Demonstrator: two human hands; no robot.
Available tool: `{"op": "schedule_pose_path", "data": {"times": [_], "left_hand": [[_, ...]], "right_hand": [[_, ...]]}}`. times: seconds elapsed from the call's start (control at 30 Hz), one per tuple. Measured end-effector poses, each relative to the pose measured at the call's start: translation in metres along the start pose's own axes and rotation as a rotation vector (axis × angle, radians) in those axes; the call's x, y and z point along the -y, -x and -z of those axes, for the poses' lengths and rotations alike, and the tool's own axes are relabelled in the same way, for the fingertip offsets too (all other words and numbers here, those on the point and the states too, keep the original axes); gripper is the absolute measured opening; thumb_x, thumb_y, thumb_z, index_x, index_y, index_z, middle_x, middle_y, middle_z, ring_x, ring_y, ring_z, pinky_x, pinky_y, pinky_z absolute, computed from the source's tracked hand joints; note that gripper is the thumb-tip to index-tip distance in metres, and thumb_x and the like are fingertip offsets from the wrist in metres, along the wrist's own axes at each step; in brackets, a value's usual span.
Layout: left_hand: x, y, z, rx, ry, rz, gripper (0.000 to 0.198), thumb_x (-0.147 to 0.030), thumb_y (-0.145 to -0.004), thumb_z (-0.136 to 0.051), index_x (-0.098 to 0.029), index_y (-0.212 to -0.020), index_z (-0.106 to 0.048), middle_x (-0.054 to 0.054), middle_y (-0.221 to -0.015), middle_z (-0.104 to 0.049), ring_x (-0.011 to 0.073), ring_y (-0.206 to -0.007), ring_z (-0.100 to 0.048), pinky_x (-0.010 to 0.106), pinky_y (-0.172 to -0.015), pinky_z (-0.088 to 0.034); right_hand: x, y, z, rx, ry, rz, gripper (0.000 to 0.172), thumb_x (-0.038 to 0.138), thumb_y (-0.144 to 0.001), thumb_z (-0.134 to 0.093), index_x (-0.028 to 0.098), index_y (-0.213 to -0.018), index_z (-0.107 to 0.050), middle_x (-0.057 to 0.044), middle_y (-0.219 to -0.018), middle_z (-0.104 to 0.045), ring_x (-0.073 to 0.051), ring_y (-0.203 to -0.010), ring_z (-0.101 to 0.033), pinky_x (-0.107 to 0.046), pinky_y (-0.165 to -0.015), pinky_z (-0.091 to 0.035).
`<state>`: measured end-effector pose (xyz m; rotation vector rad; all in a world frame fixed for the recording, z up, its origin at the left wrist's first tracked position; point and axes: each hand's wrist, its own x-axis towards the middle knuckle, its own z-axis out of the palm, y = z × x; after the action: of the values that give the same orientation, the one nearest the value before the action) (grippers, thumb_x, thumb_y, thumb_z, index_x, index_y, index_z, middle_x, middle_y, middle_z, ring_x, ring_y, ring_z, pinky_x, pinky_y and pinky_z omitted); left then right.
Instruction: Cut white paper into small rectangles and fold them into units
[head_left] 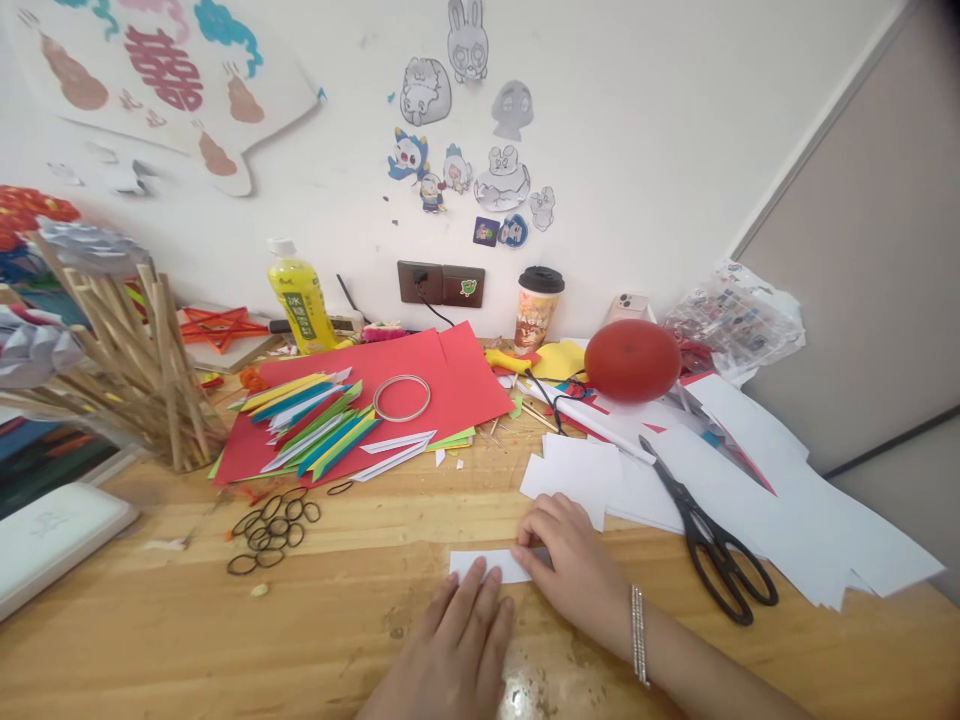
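Observation:
A folded-looking white paper strip (491,567) lies on the wooden table in front of me. My left hand (461,640) rests on its lower edge with fingers stretched out and fingertips pressing the paper. At the strip's right end my right hand (570,560) is closed, its fingers curled and the thumb on the paper; its fingers hide that end. Just beyond my right hand are white paper squares (574,470). Black-handled scissors (709,530) lie to the right, blades pointing away, partly over white sheets (795,510).
Several folded colored paper strips (322,425) and a metal ring (402,398) lie on red paper (457,370). Black rubber bands (274,530) are at left, near a jar of wooden sticks (142,370). Behind stand a yellow bottle (300,300), a cup (538,308) and a red balloon (632,360).

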<state>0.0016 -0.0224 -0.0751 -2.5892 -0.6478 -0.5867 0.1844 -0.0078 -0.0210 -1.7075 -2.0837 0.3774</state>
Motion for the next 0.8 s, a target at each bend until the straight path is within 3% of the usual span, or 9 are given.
{"op": "schedule_pose_path", "data": {"times": [0.27, 0.43, 0.57, 0.8], "left_hand": [[0.001, -0.001, 0.004, -0.024, -0.008, -0.009, 0.030, -0.023, -0.083, -0.040, -0.014, -0.106, -0.057, 0.011, -0.113, -0.060, 0.0297, -0.110, -0.047, 0.043, -0.089, -0.033], [0.004, -0.006, 0.012, 0.030, -0.010, -0.027, 0.030, -0.021, -0.084, -0.040, -0.014, -0.107, -0.057, 0.010, -0.113, -0.060, 0.0278, -0.109, -0.048, 0.040, -0.090, -0.032], [0.001, -0.002, 0.004, -0.034, -0.016, -0.010, 0.030, -0.025, -0.084, -0.041, -0.014, -0.106, -0.057, 0.010, -0.113, -0.060, 0.0288, -0.110, -0.047, 0.042, -0.091, -0.031], [-0.002, 0.001, -0.003, -0.037, -0.020, 0.005, 0.030, -0.024, -0.083, -0.041, -0.014, -0.106, -0.057, 0.011, -0.114, -0.059, 0.0301, -0.113, -0.045, 0.043, -0.091, -0.030]], "right_hand": [[-0.002, -0.002, 0.002, 0.034, 0.031, 0.036, 0.014, 0.020, -0.077, -0.057, 0.019, -0.066, -0.048, 0.000, -0.075, -0.052, -0.017, -0.076, -0.044, -0.031, -0.068, -0.034], [-0.003, -0.002, 0.003, 0.057, 0.006, 0.020, 0.016, 0.017, -0.076, -0.058, 0.018, -0.064, -0.048, 0.001, -0.074, -0.051, -0.016, -0.075, -0.044, -0.030, -0.068, -0.033], [-0.004, -0.002, 0.000, 0.033, -0.012, 0.021, 0.016, 0.016, -0.076, -0.058, 0.018, -0.064, -0.048, 0.001, -0.073, -0.052, -0.015, -0.075, -0.044, -0.030, -0.068, -0.033], [-0.003, -0.003, -0.001, 0.016, -0.006, 0.028, 0.016, 0.017, -0.078, -0.056, 0.017, -0.064, -0.049, 0.000, -0.074, -0.053, -0.016, -0.076, -0.044, -0.031, -0.069, -0.032]]}}
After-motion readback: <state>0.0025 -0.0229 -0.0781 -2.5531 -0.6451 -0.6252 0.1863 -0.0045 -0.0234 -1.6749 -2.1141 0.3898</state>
